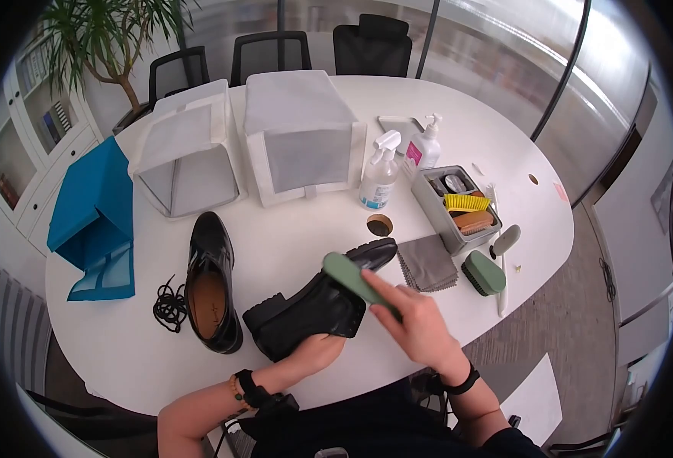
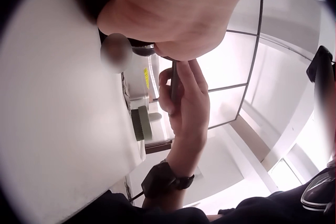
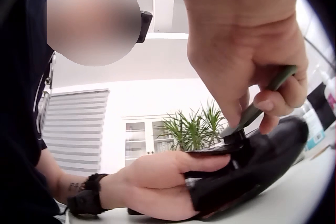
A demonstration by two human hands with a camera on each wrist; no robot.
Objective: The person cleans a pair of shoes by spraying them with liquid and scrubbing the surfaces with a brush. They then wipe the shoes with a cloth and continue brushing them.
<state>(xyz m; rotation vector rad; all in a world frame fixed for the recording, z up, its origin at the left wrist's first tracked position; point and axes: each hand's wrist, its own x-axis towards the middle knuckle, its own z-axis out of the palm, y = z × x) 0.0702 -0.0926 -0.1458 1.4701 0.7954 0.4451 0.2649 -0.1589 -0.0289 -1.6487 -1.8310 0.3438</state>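
A black leather shoe (image 1: 294, 314) lies tilted on its side, its lugged sole and heel toward the back left. My left hand (image 1: 320, 353) grips it at the opening; in the right wrist view the thumb (image 3: 210, 164) lies along the collar and the other fingers are mostly hidden. My right hand (image 1: 422, 324) holds a green-handled brush (image 1: 342, 272) over the upper, index finger stretched along the handle. Its dark bristle end overlaps the shoe in the right wrist view. The matching black shoe (image 1: 213, 237) stands upright at left, beside a coil of black laces (image 1: 170, 305).
A grey cloth (image 1: 428, 263), another green brush (image 1: 483, 273) and a grey bin (image 1: 436, 202) with a yellow brush (image 1: 466, 202) lie right. Behind are a spray bottle (image 1: 379, 175), a pump bottle (image 1: 423, 145), two pale fabric boxes (image 1: 298, 103) and a blue box (image 1: 96, 191).
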